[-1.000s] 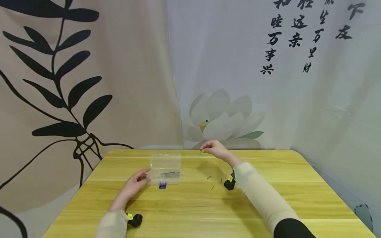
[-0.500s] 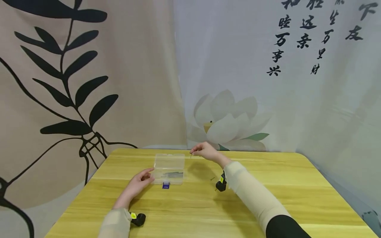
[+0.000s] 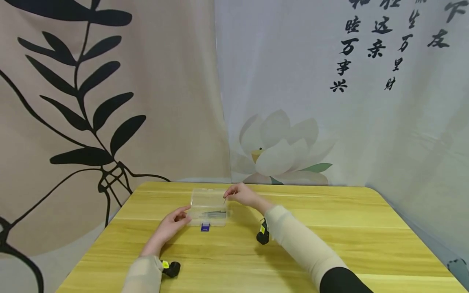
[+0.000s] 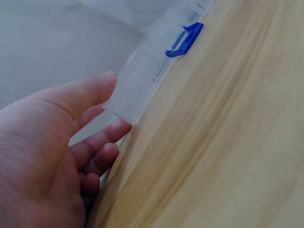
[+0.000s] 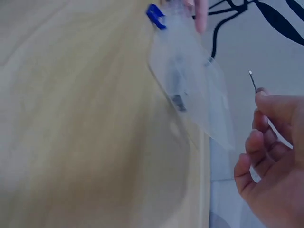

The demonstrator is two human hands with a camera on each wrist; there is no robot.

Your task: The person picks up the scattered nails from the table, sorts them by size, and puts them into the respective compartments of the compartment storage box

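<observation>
A clear plastic box (image 3: 196,221) with a blue latch (image 3: 205,227) lies on the table, its lid (image 3: 207,198) raised at the back. Inside, several thin dark metal pieces (image 3: 216,214) lie toward the right end. My left hand (image 3: 170,224) grips the left end, thumb against the box wall in the left wrist view. Over the box's right side, my right hand (image 3: 242,195) pinches a thin metal pin (image 5: 252,81) between thumb and forefinger. The pin has a small bright end, pointing away from the fingers in the right wrist view.
The wooden table (image 3: 220,264) ends at a hanging printed cloth (image 3: 176,101) behind the box. Black wrist cameras (image 3: 262,235) are worn on both forearms. A short dark piece (image 3: 262,220) shows beside the right wrist's camera, partly hidden.
My right hand has moved left and slightly down with the pin, from right of the box to over its right side. My left hand stays at the box's left end.
</observation>
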